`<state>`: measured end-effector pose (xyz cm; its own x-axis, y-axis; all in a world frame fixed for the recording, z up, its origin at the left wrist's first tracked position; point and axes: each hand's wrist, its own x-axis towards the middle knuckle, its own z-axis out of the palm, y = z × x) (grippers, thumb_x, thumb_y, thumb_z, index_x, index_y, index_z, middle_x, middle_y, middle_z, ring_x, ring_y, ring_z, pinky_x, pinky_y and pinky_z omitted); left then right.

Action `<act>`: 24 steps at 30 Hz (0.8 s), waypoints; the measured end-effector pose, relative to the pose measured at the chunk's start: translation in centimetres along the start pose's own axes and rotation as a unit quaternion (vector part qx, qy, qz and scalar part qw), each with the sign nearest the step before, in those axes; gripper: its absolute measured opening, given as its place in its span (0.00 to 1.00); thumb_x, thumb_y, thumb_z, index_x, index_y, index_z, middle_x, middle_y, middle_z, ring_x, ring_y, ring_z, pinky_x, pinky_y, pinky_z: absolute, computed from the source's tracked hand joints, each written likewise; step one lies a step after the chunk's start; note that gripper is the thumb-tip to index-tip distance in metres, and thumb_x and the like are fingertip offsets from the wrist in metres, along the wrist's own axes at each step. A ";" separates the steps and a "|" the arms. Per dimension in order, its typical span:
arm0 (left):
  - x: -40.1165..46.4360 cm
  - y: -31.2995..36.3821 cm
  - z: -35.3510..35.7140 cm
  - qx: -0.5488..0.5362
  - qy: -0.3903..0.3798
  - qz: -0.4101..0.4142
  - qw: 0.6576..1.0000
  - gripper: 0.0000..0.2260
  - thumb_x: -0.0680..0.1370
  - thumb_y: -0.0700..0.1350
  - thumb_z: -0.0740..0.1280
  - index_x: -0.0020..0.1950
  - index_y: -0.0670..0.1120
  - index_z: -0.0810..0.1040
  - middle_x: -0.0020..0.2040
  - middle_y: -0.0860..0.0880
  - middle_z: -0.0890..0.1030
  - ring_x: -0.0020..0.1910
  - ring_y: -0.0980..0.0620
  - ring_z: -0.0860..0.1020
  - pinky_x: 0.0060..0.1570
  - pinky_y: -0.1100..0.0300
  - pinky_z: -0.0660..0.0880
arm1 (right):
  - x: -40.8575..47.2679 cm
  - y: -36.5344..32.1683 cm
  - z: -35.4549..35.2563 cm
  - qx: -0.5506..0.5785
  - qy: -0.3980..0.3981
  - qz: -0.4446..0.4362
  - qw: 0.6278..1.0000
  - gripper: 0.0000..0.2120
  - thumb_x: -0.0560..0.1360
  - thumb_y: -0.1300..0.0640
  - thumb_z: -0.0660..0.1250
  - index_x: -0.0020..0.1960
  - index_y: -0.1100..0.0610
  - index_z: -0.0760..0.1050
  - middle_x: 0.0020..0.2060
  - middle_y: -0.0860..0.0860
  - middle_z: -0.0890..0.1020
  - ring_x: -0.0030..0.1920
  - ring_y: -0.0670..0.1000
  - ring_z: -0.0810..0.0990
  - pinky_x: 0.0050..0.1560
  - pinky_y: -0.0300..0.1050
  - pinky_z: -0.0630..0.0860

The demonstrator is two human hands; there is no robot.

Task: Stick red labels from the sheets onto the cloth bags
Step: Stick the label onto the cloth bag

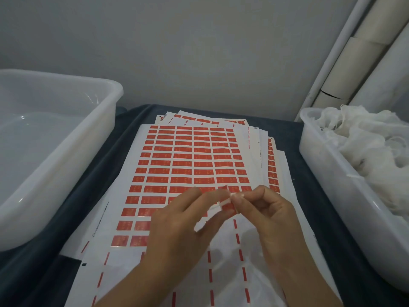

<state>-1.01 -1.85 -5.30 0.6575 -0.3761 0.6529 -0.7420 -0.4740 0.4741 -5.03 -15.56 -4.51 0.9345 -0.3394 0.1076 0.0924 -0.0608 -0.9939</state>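
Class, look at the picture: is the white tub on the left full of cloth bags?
No. The left tub holds no cloth bags in its visible part; they are piled in the right tub.

White tub [55, 120], dark tablecloth [93, 173]

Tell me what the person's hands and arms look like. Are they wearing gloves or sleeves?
No gloves and no sleeves show. The left hand and right hand are bare, with bare forearms down to the picture's bottom edge. No rings, watch or bracelets are visible. The fingernails look short and unpainted.
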 end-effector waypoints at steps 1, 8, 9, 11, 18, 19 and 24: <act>0.0 -0.1 0.0 -0.004 -0.002 -0.001 1.000 0.15 0.70 0.53 0.62 0.48 0.46 0.83 0.39 0.52 0.83 0.43 0.64 0.71 0.42 0.80 0.65 | 0.0 -0.1 0.0 -0.003 0.000 -0.006 1.000 0.09 0.63 0.51 0.68 0.41 0.53 0.78 0.37 0.36 0.83 0.43 0.35 0.81 0.36 0.21 0.70; 0.2 -0.2 0.1 -0.102 0.016 -0.050 0.993 0.09 0.70 0.53 0.63 0.49 0.55 0.76 0.37 0.67 0.71 0.38 0.70 0.72 0.33 0.83 0.65 | -0.3 -0.3 0.0 -0.095 0.019 -0.064 0.993 0.04 0.63 0.48 0.68 0.37 0.47 0.77 0.39 0.34 0.82 0.48 0.37 0.79 0.44 0.22 0.71; 0.2 -0.1 0.0 -0.123 0.008 -0.070 0.990 0.08 0.69 0.53 0.65 0.47 0.58 0.76 0.34 0.69 0.70 0.38 0.70 0.72 0.33 0.82 0.66 | -0.2 -0.4 0.0 -0.106 0.026 -0.072 0.991 0.05 0.63 0.47 0.68 0.37 0.46 0.77 0.41 0.35 0.81 0.48 0.38 0.79 0.45 0.23 0.71; 0.5 0.5 -0.4 -0.217 -0.017 -0.178 0.960 0.07 0.65 0.56 0.67 0.40 0.67 0.78 0.27 0.66 0.76 0.38 0.67 0.75 0.33 0.78 0.70 | -0.1 -0.5 -0.1 -0.091 0.042 -0.071 0.992 0.08 0.61 0.43 0.68 0.37 0.45 0.79 0.44 0.37 0.81 0.50 0.39 0.78 0.47 0.24 0.73; 0.9 0.7 -0.9 -0.479 -0.032 -0.408 0.776 0.13 0.56 0.54 0.70 0.36 0.53 0.85 0.22 0.52 0.74 0.21 0.58 0.66 0.22 0.70 0.65 | -0.3 -0.5 0.9 0.012 0.017 -0.027 0.999 0.18 0.59 0.42 0.66 0.44 0.50 0.76 0.41 0.34 0.82 0.48 0.38 0.80 0.41 0.24 0.73; 0.9 0.8 -0.8 -0.483 -0.031 -0.412 0.772 0.13 0.56 0.54 0.70 0.36 0.53 0.85 0.21 0.52 0.73 0.20 0.58 0.65 0.22 0.70 0.64 | -0.4 -0.4 1.1 0.011 0.012 -0.028 0.999 0.16 0.59 0.43 0.67 0.43 0.50 0.76 0.40 0.35 0.82 0.47 0.39 0.81 0.41 0.25 0.73; 0.9 0.8 -0.7 -0.490 -0.031 -0.408 0.770 0.13 0.55 0.55 0.70 0.36 0.54 0.85 0.21 0.52 0.72 0.20 0.58 0.66 0.21 0.70 0.64 | -0.5 -0.1 1.2 0.021 0.011 -0.030 0.999 0.15 0.60 0.45 0.69 0.44 0.49 0.77 0.40 0.38 0.84 0.45 0.43 0.83 0.43 0.29 0.76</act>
<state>-1.16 -2.03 -3.94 0.9393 -0.3239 -0.1134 0.1988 0.2444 0.9491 -5.12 -14.29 -4.51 0.9187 -0.3577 0.1677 0.1631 -0.0432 -0.9857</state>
